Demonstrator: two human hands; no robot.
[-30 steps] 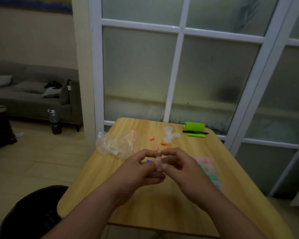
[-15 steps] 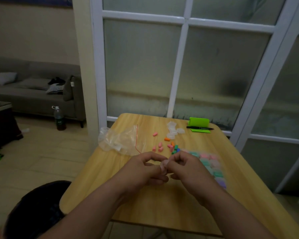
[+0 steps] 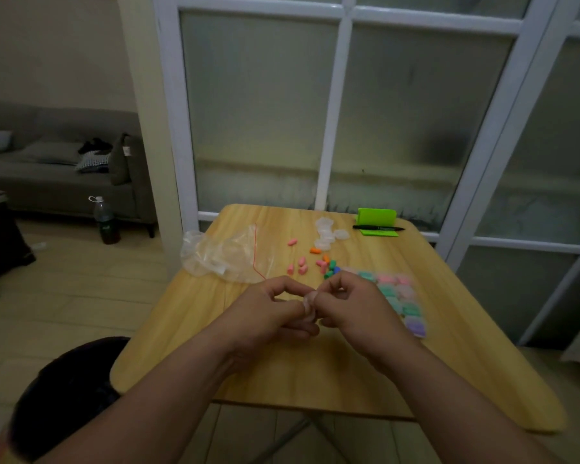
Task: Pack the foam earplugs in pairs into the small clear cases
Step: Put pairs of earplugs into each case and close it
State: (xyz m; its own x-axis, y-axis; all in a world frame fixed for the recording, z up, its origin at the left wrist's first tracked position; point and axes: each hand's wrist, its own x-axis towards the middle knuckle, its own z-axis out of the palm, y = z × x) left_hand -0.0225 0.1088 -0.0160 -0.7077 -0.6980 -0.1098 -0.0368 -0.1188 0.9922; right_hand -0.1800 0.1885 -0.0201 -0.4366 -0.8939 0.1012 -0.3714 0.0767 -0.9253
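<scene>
Over the middle of the wooden table (image 3: 349, 373), my left hand (image 3: 268, 313) and my right hand (image 3: 352, 303) meet and together pinch one small clear case (image 3: 309, 304), mostly hidden by my fingers. Loose foam earplugs (image 3: 315, 262), pink, orange, green and blue, lie scattered just beyond my hands. A few empty clear cases (image 3: 327, 232) are piled farther back. Right of my right hand lie rows of filled cases (image 3: 399, 296) showing pink, green and purple.
A crumpled clear plastic bag (image 3: 225, 252) with a red strip lies at the table's left. A green holder (image 3: 377, 217) and black pen (image 3: 377, 227) sit at the back right. A glazed white-framed partition stands behind; a dark stool (image 3: 67, 390) is at front left.
The view has tilted down, revealing more of the scattered earplugs and the filled cases. My hands stay joined on the small case, shifted slightly nearer me.
</scene>
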